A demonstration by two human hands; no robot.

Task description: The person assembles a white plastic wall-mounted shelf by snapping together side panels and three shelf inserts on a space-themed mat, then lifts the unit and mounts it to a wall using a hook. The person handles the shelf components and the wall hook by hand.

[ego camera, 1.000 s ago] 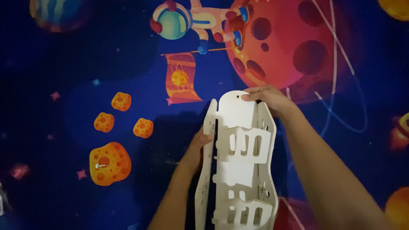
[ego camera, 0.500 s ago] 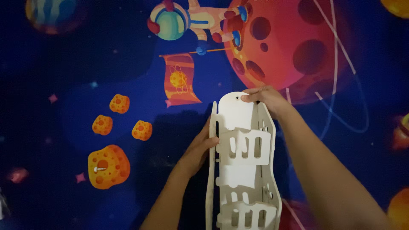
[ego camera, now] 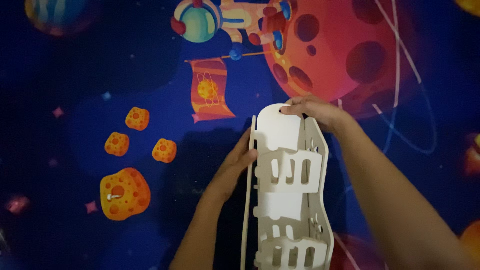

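While we steady the white slotted panel model (ego camera: 287, 190), left hand (ego camera: 235, 165) presses its side flat-fingered, right hand (ego camera: 315, 111) curls pinching its top edge.

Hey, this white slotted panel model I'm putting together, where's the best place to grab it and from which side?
Probably grip the white panel model by its two long side panels, coming from the left and right. They stand on edge as flat outer faces, while the middle is slotted cross pieces. The left hand already presses the left panel; the right hand holds the rounded top end.
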